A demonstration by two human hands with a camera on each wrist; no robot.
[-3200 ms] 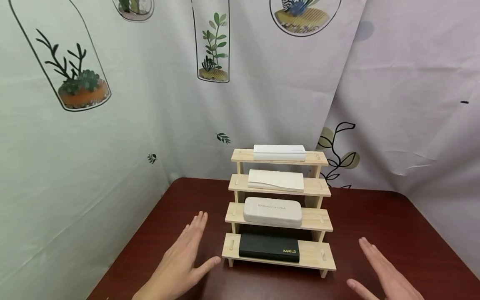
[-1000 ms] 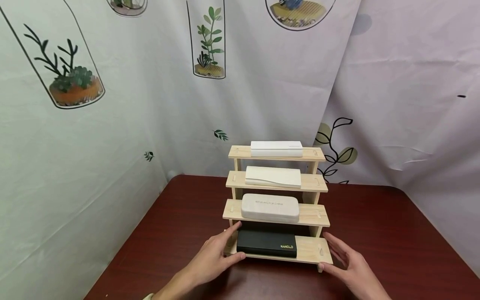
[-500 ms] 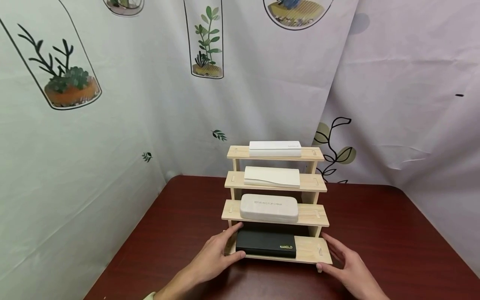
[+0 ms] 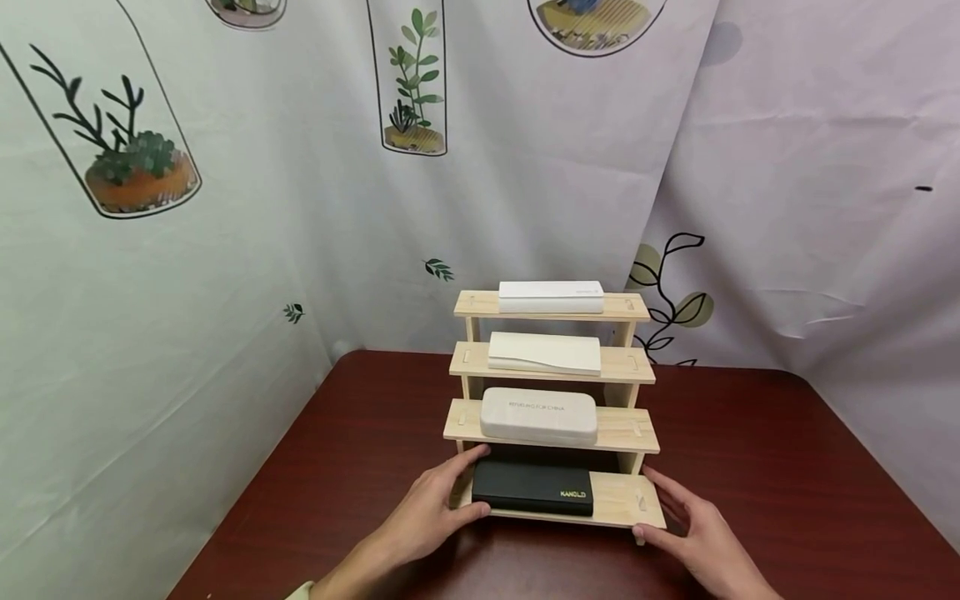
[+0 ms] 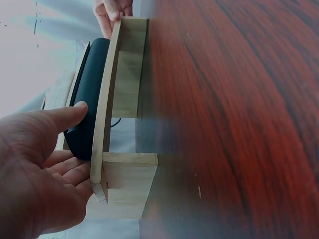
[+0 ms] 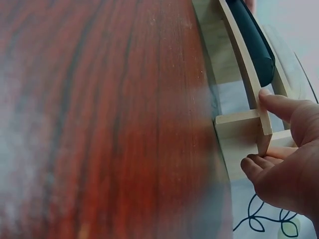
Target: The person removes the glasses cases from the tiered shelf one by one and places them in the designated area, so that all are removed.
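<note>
A four-tier wooden display rack [image 4: 618, 493] stands on the table, one glasses case per step. The black glasses case [image 4: 532, 485] with gold lettering lies on the lowest step, left of centre. My left hand [image 4: 429, 506] grips its left end; in the left wrist view the thumb lies on the case's front and the fingers curl at its end. My right hand [image 4: 699, 531] holds the right end of the lowest step. The right wrist view shows that thumb on the step's front edge [image 6: 244, 59] and the fingers behind its end.
Above sit a rounded off-white case [image 4: 538, 415], a cream flap case [image 4: 543, 353] and a slim white case [image 4: 551, 297] on the top step. The dark red-brown table [image 4: 360, 425] extends to both sides. A plant-print curtain [image 4: 525, 183] hangs behind and at the left.
From spread beside the rack, both hands have moved inward: left onto the black glasses case, right onto the lowest step's end. Over the last second they have stayed nearly still.
</note>
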